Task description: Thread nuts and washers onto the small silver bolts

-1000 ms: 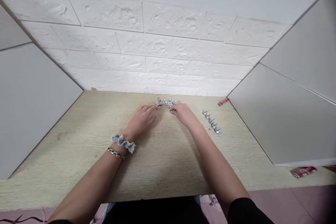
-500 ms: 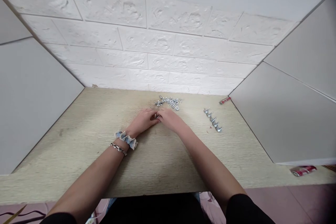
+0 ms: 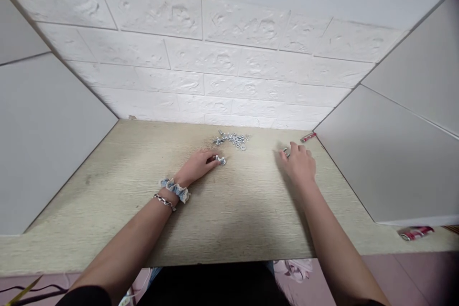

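My left hand (image 3: 196, 165) rests on the desk, its fingertips pinching a small metal bolt with a nut (image 3: 220, 160). A loose pile of silvery bolts, nuts and washers (image 3: 233, 140) lies just beyond it, not touched. My right hand (image 3: 297, 164) is out to the right, its fingers spread over a row of metal bolts (image 3: 286, 152). That hand hides most of the row. A fabric scrunchie (image 3: 175, 190) and a chain bracelet (image 3: 164, 202) circle my left wrist.
The pale wood-grain desk (image 3: 107, 210) is bounded by a white brick-textured wall (image 3: 201, 57) and grey side panels (image 3: 53, 138). A small red item (image 3: 308, 137) lies in the far right corner. A red and white can (image 3: 415, 233) lies lower right.
My right hand has moved right, away from my left hand and over the row of bolts. The small bolt stays at my left fingertips, no longer between both hands.
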`<state>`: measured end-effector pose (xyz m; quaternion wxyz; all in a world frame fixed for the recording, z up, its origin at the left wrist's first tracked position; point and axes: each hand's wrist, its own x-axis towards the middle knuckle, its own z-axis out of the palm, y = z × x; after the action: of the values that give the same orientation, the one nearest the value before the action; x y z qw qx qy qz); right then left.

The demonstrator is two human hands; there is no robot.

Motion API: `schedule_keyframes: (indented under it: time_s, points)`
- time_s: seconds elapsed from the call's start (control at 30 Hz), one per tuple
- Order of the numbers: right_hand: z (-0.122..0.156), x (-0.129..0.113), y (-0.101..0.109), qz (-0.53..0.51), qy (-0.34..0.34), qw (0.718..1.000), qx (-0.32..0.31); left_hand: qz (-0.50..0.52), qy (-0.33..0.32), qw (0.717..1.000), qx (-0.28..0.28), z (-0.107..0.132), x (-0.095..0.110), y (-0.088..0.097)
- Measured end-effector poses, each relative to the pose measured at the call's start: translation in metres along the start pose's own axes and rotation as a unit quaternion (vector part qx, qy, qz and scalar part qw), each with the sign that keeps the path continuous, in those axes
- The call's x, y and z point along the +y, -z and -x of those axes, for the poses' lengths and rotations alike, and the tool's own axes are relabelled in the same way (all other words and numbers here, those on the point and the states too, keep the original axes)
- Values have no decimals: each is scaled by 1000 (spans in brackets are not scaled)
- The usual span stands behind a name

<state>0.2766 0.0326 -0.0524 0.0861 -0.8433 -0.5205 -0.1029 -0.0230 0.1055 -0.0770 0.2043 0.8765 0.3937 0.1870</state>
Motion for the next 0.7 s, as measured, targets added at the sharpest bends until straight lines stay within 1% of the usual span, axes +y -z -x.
schedule_keyframes:
  time_s: [0.07, 0.17, 0.3, 0.4, 0.53, 0.7]
  points:
    - [0, 10, -6, 17, -9, 999, -31, 0, -7, 1000, -1, 0, -1, 0]
    - [0, 11, -13, 25, -2, 997, -75, -3, -9, 1000, -2, -1, 0, 0]
    - [-9, 9, -18, 35, 11, 995, -91, -8, -3, 1000, -4, -2, 3, 1]
    - [-17, 12, -23, 43, 22, 992, -114, -5, 3, 1000, -4, -2, 5, 1]
    - [-24, 17, -28, 56, 37, 991, -119, -10, 16, 1000, -1, -2, 4, 0]
    - [-24, 17, -31, 60, 49, 990, -114, -8, 23, 1000, -8, -2, 4, 1]
